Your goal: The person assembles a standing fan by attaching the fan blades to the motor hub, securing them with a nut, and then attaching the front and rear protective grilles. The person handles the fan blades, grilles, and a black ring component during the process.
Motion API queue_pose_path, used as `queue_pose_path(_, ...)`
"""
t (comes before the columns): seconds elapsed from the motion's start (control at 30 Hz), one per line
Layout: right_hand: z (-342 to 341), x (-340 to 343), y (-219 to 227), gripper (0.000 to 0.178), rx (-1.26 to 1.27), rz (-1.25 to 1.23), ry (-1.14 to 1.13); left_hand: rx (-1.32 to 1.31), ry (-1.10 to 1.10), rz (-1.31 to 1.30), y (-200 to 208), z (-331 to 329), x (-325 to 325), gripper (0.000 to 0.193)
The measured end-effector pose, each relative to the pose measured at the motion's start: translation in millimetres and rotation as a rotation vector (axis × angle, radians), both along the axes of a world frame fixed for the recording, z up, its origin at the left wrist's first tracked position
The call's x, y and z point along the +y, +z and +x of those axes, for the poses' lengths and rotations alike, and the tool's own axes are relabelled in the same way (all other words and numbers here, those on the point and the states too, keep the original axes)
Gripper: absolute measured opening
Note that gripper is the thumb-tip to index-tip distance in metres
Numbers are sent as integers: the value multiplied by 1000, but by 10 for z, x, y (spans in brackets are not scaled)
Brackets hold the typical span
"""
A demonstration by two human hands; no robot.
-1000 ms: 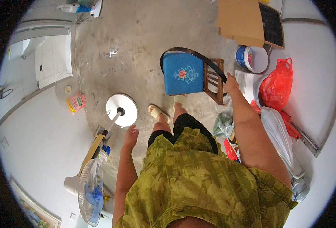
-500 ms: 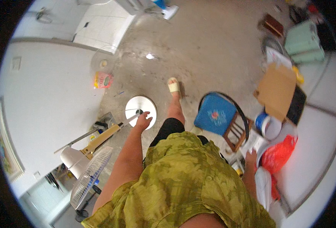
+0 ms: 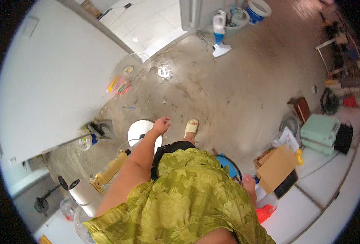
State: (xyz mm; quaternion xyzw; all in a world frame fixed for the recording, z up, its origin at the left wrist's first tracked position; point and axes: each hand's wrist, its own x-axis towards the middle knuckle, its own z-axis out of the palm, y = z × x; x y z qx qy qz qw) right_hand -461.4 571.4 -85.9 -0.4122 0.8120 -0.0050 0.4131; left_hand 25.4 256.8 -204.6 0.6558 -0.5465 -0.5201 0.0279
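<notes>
I stand on a concrete floor in a green patterned dress, one foot in a pale sandal (image 3: 191, 127) stepping forward. My left hand (image 3: 162, 123) hangs in front of me with fingers loosely apart and empty, over the round white fan base (image 3: 138, 131). My right hand (image 3: 248, 184) is low at my side, half hidden by the dress. It is next to the blue-seated chair (image 3: 229, 163) and a cardboard box (image 3: 276, 169). Its fingers do not show, so I cannot tell whether it holds anything.
Fan parts lie at left: a clear grill (image 3: 128, 72) against the white wall, a yellow pole (image 3: 110, 171), a white motor housing (image 3: 82, 192). A white and blue floor cleaner (image 3: 220, 37) and buckets (image 3: 256, 9) stand far ahead. A mint case (image 3: 320, 128), black bag (image 3: 344, 138) and red bag (image 3: 265, 212) sit right.
The view has swung as I turned and stepped forward. My right hand has come off the chair's back and dropped to my side. My left hand has swung forward over the fan base.
</notes>
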Motion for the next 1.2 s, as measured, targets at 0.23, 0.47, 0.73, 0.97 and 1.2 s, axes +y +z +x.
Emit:
queue_pose_path(0.23, 188, -2958, 1260, 40, -790, -387, -424, -61, 86, -31, -98, 348, -172, 41)
queue_pose_path(0.47, -182, -4613, 669, 39, -562, -144, -318, -245, 449, 145, 160, 749, -77, 39)
queue_pose_path(0.73, 268, -6259, 97, 35, -229, -55, 553, 146, 1032, 336, -141, 702, -665, 37)
queue_pose_path(0.97, 329, -6938, -112, 36, 24, 2, 678, 537, 1356, 279, 156, 757, -2483, 31)
queue_pose_path(1.2, 848, -6670, -50, 31, -142, 164, 266, 750, 1491, 361, -1072, 1913, -3460, 20)
